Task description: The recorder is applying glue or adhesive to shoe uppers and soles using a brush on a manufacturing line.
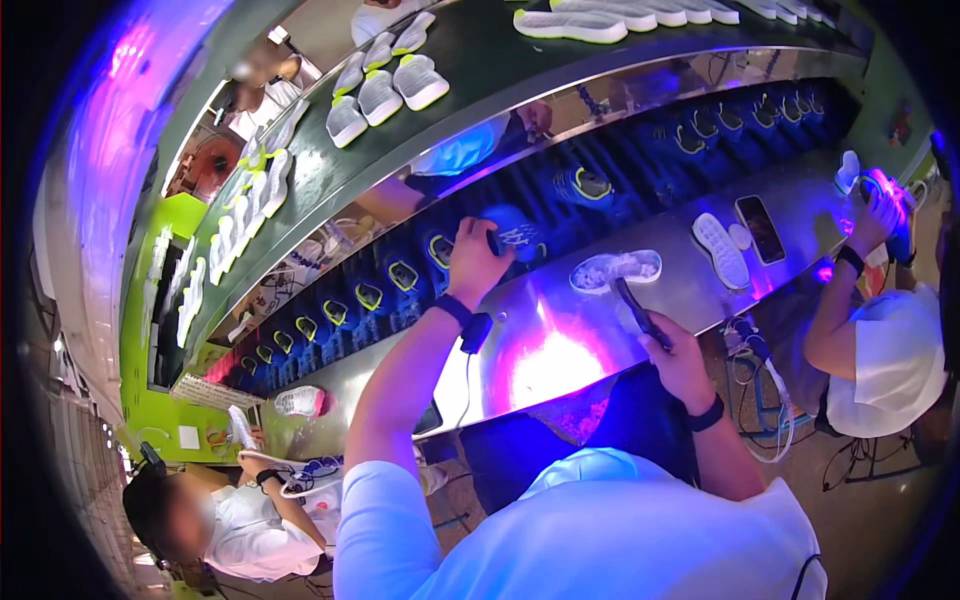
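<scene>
My left hand (474, 264) reaches forward onto the lower conveyor and grips a blue shoe (516, 236) there. A dark band with a small black device sits at that wrist. My right hand (676, 356) holds a thin dark stick-like tool (634, 304), its tip pointing at a white and grey shoe (615, 268). That shoe lies on its side on the shiny metal worktable (560, 300), a little in front of my right hand. Purple light glares off the table between my arms.
A row of blue shoes (368, 296) rides the lower belt. White shoes (380, 95) and white soles (570, 25) fill the upper belt. A white sole (720, 250) and a phone (760, 228) lie to the right. Co-workers sit at right (885, 350) and lower left (250, 525).
</scene>
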The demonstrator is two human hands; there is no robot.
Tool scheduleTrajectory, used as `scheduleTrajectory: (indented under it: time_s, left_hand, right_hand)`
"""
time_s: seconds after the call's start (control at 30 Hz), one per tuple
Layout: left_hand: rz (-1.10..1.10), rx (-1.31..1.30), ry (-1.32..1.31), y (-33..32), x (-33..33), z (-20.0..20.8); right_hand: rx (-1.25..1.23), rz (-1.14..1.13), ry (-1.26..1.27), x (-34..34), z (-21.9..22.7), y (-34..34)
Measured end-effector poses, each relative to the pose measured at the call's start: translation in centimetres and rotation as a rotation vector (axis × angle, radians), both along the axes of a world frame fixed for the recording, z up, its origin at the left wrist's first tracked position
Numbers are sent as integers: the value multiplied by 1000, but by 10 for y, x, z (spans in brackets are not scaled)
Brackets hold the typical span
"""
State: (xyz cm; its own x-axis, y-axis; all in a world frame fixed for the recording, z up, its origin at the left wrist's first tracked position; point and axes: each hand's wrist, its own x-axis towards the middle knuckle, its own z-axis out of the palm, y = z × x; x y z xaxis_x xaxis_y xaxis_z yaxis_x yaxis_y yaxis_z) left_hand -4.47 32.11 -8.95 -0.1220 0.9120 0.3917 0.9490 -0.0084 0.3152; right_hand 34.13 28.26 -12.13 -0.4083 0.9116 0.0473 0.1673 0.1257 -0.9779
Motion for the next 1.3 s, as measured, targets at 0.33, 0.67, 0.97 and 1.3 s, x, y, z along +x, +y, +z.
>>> scheduleTrajectory:
  time_s: [0.33,0.67,0.97,1.3]
  left_hand:
    - [313,-51,-343,107,-38,-114]
    - [572,-179,-284,126,-51,-114]
    - [-255,-505,-124,-89,17,-9]
    - [45,-395,-193,-170,77,-11]
  right_hand:
    - [-131,-121,-34,40,10,-7]
    - [-1,-80,12,33,6,8]
    - [-49,-51,66,22,-26,11]
    - [-251,89,155,-15,36,-8]
